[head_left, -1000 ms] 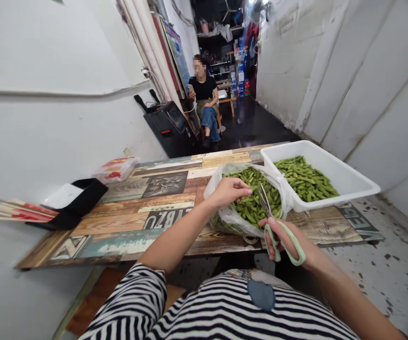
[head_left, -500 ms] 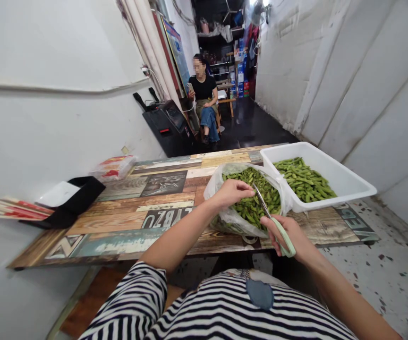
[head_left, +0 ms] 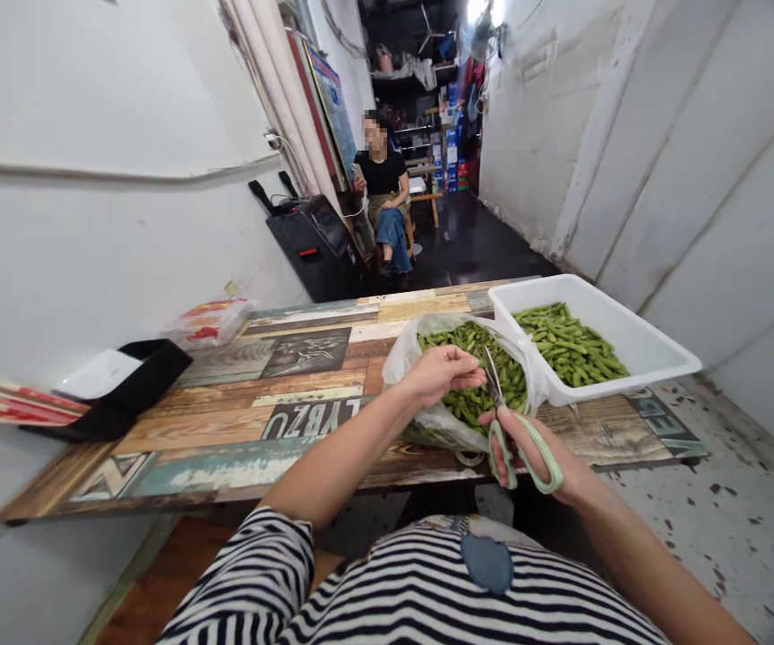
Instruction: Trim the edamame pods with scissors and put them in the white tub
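My right hand (head_left: 536, 457) is wrapped through the handles of light green scissors (head_left: 498, 394). Their blades are parted and point up and away, close by the fingertips of my left hand (head_left: 446, 372). That hand is pinched together over the bag, on what looks like an edamame pod, mostly hidden by the fingers. Below both hands a translucent plastic bag (head_left: 397, 360) stands with its mouth wide, full of green edamame pods (head_left: 458, 336). Touching the bag on the right is a white plastic tub (head_left: 656, 360) with more edamame pods (head_left: 568, 345) heaped in its left part.
The wood-patterned table (head_left: 226, 394) carries a black holder (head_left: 151, 372) with chopsticks (head_left: 17, 403) on the left and a red-and-white plastic package (head_left: 209, 322) behind it. A person (head_left: 385, 184) sits beyond the table, holding a phone, near a black machine (head_left: 316, 246).
The scissors have turned in my right hand and their handles and blades have spread apart. My left hand stays pinched at nearly the same place. The view has shifted slightly.
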Motion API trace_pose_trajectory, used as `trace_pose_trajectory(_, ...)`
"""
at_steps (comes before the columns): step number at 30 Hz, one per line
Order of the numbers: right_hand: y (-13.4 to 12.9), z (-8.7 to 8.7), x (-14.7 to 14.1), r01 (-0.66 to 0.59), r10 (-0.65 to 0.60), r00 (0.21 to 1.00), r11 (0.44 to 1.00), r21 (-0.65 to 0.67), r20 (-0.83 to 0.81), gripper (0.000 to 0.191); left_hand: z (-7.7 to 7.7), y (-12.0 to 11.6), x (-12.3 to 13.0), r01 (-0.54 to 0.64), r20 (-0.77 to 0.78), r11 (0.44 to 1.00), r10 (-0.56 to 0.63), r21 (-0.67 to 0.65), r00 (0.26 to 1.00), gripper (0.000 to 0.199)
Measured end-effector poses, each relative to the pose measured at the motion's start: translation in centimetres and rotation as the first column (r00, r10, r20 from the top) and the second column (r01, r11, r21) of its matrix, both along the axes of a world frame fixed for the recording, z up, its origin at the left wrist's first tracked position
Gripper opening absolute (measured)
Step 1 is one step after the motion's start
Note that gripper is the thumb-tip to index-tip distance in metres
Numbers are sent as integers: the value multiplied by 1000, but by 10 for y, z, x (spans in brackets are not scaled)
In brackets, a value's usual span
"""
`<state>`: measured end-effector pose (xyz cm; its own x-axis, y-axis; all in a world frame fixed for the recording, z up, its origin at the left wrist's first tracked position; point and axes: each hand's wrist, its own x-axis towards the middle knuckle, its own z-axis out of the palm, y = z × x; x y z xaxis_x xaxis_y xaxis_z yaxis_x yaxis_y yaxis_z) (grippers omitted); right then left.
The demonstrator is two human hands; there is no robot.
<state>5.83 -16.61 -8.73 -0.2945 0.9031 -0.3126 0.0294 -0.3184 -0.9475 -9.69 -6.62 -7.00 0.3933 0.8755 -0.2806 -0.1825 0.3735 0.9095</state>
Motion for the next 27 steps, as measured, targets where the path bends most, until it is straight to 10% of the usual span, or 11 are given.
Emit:
trace_pose_trajectory(11,4,-10,-2,143,-143,990,986,-83,0,41,8,2,-3,-15,-85,997,9,-72,996,10)
trace_pose_trajectory(17,0,-10,12,113,-117,985,993,-43,-123,46,18,28,-12,-81,-187,990,102,114,977,7)
trace_pose_trajectory(19,-2,-11,14,115,-118,986,993,-32,-115,48,12,34,-11,65,-450,965,58,252,891,5)
trace_pose_trajectory(22,-3,-12,14,98,-102,988,995,-35,-117,48,-3,39,-4,440,-830,830,48,343,556,8)
trace_pose_trajectory(24,-4,-12,14,90,-93,988,995,-35,-121,47,-12,41,3,605,-932,739,86,297,353,12)
trace_pose_trajectory(27,-5,-14,13,82,-86,988,996,-42,-127,45,-18,44,10,695,-963,675,93,246,251,13)
